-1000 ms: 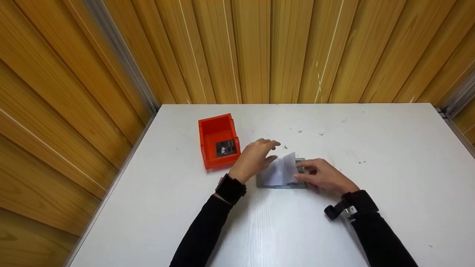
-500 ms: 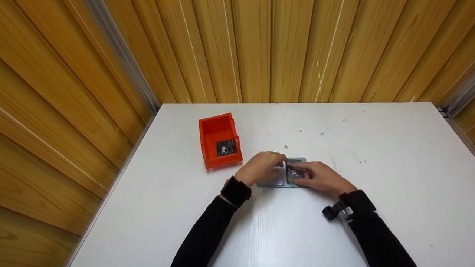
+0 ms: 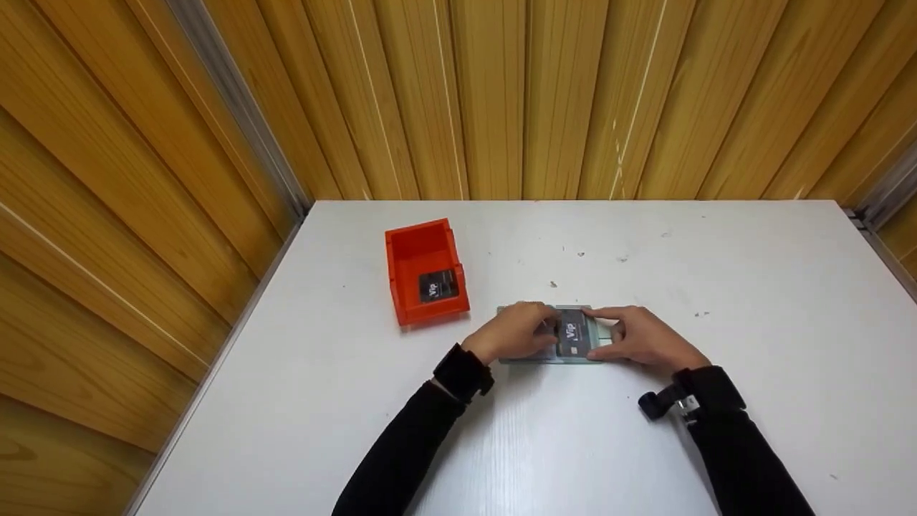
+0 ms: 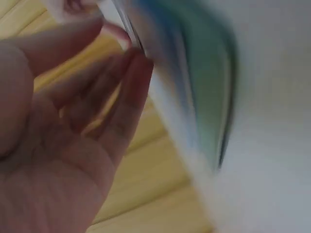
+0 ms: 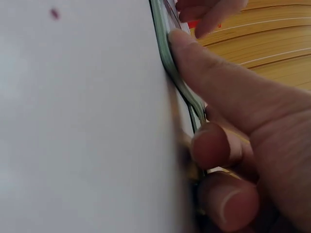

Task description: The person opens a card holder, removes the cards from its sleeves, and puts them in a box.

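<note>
A flat pale-green card holder (image 3: 599, 342) with clear parts lies on the white table. A black card (image 3: 572, 333) printed "Vip" lies on its right half. My left hand (image 3: 517, 330) reaches over the left half, its fingertips touching near the card's left edge. In the left wrist view, that hand's (image 4: 73, 116) thumb and fingers stand apart beside a thin edge. My right hand (image 3: 645, 337) grips the holder's right end, index finger at the far side and thumb at the near side. The right wrist view shows the thumb (image 5: 214, 68) on the green rim (image 5: 170, 68).
A red-orange bin (image 3: 412, 313) stands to the left of the hands, with another black "Vip" card (image 3: 438, 286) inside. Small marks dot the white table (image 3: 286, 401). Wood-look panels (image 3: 473, 100) rise behind it.
The pale upright sheet has gone down and the black card now shows on the right half. My right hand has shifted from the card to the holder's right end.
</note>
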The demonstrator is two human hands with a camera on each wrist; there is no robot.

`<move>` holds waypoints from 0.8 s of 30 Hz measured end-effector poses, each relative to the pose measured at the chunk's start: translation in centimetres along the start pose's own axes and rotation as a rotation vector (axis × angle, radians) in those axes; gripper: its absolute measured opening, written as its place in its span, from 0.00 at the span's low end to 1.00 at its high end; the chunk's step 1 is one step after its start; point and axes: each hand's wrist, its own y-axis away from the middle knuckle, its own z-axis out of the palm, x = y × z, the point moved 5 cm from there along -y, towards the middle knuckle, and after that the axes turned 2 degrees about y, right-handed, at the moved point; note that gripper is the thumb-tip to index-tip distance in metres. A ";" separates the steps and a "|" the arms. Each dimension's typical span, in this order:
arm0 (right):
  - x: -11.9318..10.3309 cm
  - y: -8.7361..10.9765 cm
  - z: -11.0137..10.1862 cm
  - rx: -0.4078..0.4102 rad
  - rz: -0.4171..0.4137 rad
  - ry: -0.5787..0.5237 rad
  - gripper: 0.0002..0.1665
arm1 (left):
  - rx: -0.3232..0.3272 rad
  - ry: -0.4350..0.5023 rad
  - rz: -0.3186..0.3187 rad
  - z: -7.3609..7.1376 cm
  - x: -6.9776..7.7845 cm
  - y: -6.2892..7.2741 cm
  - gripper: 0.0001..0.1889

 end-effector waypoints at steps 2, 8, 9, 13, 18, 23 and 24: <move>0.1 0.1 -0.1 0.000 0.012 0.001 0.51 | 0.035 0.202 -0.072 0.4 -0.2 -0.3 0.25; 0.0 0.2 -0.3 0.009 0.013 0.009 0.51 | 0.160 0.822 -0.328 0.9 -1.0 -0.6 0.30; 0.0 0.2 -0.3 0.011 0.006 0.011 0.51 | 0.165 0.905 -0.356 0.9 -1.0 -0.6 0.29; 0.1 0.2 -0.3 0.017 0.011 -0.002 0.51 | 0.147 1.104 -0.391 1.1 -1.1 -0.7 0.24; 0.2 0.1 0.0 0.003 0.019 -0.003 0.51 | 0.125 1.001 -0.394 1.6 -1.2 -0.6 0.18; -0.1 0.0 0.2 -0.016 0.007 -0.010 0.50 | 0.201 0.836 -0.411 1.9 -1.4 -0.8 0.13; -0.2 0.0 0.2 -0.016 0.008 -0.010 0.50 | 0.218 0.819 -0.408 1.9 -1.4 -0.9 0.13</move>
